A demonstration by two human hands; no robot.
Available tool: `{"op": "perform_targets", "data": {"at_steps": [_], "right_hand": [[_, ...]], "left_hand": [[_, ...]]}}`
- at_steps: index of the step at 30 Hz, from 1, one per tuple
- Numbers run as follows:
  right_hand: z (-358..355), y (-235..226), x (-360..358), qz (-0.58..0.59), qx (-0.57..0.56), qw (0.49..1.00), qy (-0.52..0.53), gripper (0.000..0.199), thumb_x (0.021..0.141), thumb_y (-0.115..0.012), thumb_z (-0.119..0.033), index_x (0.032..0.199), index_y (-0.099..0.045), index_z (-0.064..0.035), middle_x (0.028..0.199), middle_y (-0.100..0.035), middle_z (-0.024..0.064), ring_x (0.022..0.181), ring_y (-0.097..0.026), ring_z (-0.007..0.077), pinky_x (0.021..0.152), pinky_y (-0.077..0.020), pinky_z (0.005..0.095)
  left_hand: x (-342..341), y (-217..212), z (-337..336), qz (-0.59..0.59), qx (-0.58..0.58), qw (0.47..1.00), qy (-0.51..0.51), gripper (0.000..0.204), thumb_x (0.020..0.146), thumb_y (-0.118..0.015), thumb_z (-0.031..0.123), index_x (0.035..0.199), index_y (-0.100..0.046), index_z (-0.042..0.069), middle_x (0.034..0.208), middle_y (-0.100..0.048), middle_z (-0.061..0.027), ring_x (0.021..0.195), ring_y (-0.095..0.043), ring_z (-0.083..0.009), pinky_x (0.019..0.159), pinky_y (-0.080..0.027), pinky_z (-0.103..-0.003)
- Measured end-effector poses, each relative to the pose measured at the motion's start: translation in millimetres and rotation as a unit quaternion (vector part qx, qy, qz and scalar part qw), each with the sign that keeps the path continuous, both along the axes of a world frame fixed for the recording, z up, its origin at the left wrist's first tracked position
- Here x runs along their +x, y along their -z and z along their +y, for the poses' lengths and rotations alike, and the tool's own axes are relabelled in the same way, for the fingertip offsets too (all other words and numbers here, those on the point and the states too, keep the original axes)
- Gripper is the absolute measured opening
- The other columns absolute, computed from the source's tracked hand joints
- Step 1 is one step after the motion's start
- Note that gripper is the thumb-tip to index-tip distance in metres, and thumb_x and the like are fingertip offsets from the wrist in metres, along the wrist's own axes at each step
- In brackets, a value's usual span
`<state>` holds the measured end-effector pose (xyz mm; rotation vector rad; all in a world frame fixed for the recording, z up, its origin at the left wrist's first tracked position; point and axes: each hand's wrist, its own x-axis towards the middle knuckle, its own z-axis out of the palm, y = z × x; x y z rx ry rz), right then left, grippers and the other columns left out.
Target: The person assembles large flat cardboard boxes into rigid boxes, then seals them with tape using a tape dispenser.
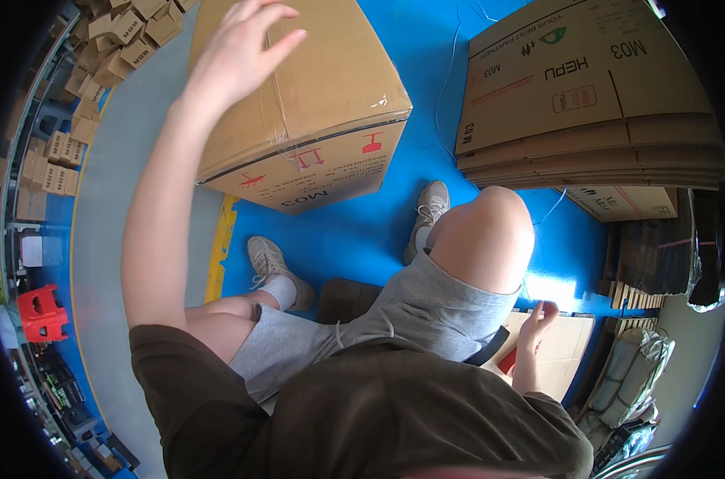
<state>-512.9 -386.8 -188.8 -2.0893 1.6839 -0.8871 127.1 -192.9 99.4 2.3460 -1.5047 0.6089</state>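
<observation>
A large brown carton (322, 72), taped along its top seam, stands on the floor in front of me. My left hand (239, 52) is over its top at the far left, thumb and fingers apart, holding nothing; whether it touches the cardboard I cannot tell. Low at my right side is my right hand (535, 327), its fingers loosely extended and apart, with nothing visible in them. Beside that hand, a red object (507, 362) shows only in part, too little to name. Under both lies a flat piece of cardboard (566, 351).
Stacked flattened cartons (586, 88) rise at the far right. Small boxes (127, 32) are piled at the far left, above a red plastic stool (43, 313). My feet rest on the blue floor (330, 239), by a yellow line (220, 247). Wrapped bundles (630, 375) lie at right.
</observation>
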Motion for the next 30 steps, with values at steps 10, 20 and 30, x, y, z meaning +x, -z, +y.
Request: {"op": "perform_targets", "data": {"at_steps": [10,20,30], "right_hand": [[-3,-251,444,-0.061,0.216,0.85,-0.477,0.091,0.095,-0.043,-0.06,0.149,-0.013,0.0071,0.152,-0.025,0.0264,0.142,-0.026,0.0324,0.114,-0.0262,0.0371],[28,-235,493,-0.025,0.309,0.796,-0.519,0.061,0.104,-0.034,-0.04,0.147,-0.023,0.0023,0.135,-0.05,0.0174,0.123,-0.052,0.0232,0.103,-0.0413,0.0343],[19,-225,483,-0.28,0.34,0.785,-0.436,0.083,0.095,-0.045,-0.057,0.152,-0.014,-0.0058,0.152,-0.029,0.0198,0.14,-0.031,0.0301,0.114,-0.0257,0.0397]], "left_hand": [[-7,46,139,0.577,-0.215,0.771,-0.162,0.097,0.091,-0.043,0.066,0.15,-0.012,-0.004,0.156,-0.014,-0.0243,0.146,-0.012,-0.0308,0.118,-0.015,-0.042],[-21,71,133,0.629,-0.197,0.744,-0.113,0.07,0.099,-0.048,0.044,0.149,-0.023,0.001,0.15,-0.034,-0.0193,0.139,-0.033,-0.0225,0.114,-0.026,-0.036],[-38,92,152,0.457,-0.145,0.875,-0.065,0.119,0.077,-0.076,0.047,0.148,0.002,-0.008,0.149,-0.03,-0.0266,0.137,-0.035,-0.0325,0.113,-0.029,-0.043]]}}
